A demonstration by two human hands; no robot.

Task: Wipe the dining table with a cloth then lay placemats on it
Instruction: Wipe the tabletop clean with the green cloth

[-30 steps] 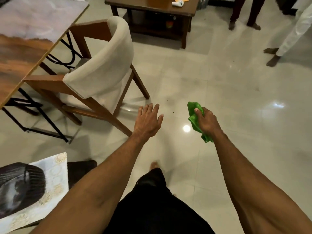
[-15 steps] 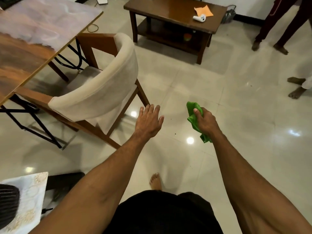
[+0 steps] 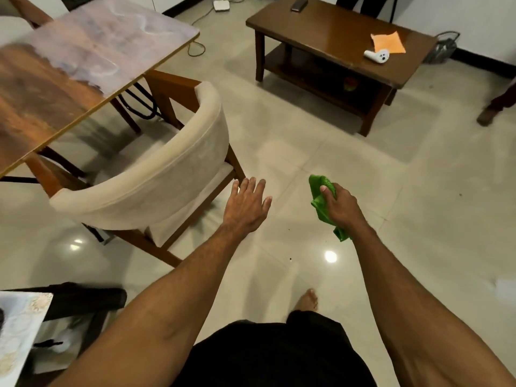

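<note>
My right hand (image 3: 342,206) grips a bunched green cloth (image 3: 321,195) in the air above the tiled floor. My left hand (image 3: 247,203) is stretched forward with straight fingers, holding nothing, just right of a cream-backed wooden chair (image 3: 156,182). The dining table (image 3: 64,76), with a brown and grey patterned top, fills the upper left; the chair is tucked against its near edge. A pale placemat with a gold pattern (image 3: 16,328) shows at the lower left corner.
A low brown coffee table (image 3: 329,32) stands ahead, with an orange cloth (image 3: 388,41), a white controller (image 3: 377,55) and a dark phone (image 3: 299,4) on it. Another person's foot (image 3: 487,114) is at the right. A cable lies on the floor by the dining table.
The view has tilted up and moved forward: the chair and dining table have come closer and the coffee table shows in full. Both hands keep their pose, cloth still held.
</note>
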